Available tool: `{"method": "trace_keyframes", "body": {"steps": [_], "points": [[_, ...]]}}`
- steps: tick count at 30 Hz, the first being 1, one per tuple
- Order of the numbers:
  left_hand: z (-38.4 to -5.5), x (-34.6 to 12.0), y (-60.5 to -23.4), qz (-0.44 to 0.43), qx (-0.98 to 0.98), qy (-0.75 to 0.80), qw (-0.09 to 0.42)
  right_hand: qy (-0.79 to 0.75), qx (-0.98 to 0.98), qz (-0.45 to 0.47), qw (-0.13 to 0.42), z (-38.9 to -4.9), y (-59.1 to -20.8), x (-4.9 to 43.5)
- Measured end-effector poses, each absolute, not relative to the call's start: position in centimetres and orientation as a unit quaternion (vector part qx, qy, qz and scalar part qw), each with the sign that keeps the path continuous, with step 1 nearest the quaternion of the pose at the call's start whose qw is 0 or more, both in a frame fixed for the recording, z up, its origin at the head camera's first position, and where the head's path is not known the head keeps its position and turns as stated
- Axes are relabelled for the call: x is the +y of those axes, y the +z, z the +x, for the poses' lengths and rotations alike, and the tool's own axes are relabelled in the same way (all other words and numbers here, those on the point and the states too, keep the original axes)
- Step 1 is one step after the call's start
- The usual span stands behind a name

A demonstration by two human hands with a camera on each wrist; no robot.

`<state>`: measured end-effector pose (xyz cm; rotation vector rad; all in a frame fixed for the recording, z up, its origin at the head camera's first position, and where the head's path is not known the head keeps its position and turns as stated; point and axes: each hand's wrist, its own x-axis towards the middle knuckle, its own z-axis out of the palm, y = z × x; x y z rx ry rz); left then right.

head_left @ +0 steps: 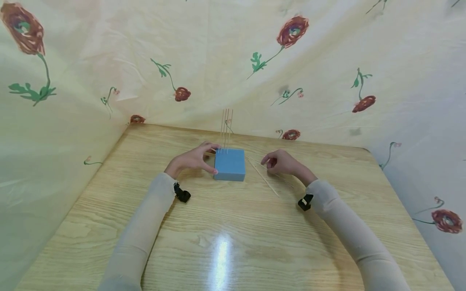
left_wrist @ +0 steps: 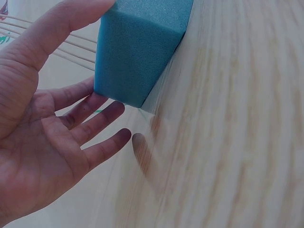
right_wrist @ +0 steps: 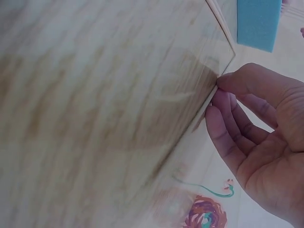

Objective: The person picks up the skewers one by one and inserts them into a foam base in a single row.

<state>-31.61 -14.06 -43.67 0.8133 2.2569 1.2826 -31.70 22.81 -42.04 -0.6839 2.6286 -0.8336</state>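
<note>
A blue foam block (head_left: 230, 165) sits on the table, with several thin wooden sticks (head_left: 225, 137) standing upright along its back left part. My left hand (head_left: 194, 159) holds the block by its left side, thumb at the front corner and fingers behind. In the left wrist view the outer fingers spread loosely below the foam block (left_wrist: 137, 57). To the right of the block, my right hand (head_left: 284, 162) pinches a thin stick (right_wrist: 207, 105) between thumb and fingertips, low over the tabletop. More loose sticks (head_left: 263, 177) lie between block and right hand.
The wood-grain table (head_left: 182, 242) ends at the back against a flowered cloth (head_left: 218, 60), which also hangs at both sides. Small black wrist cameras are strapped over both sleeves. A bright light reflection shows on the table's front part.
</note>
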Motion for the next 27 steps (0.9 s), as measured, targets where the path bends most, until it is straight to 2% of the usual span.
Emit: {"method": "trace_keyframes", "body": {"steps": [27], "points": [[-31.46,-13.89,-43.48,0.286,0.814,0.46,0.212,-0.301,0.915,-0.227,0.141,-31.5,-42.62,23.15]]}}
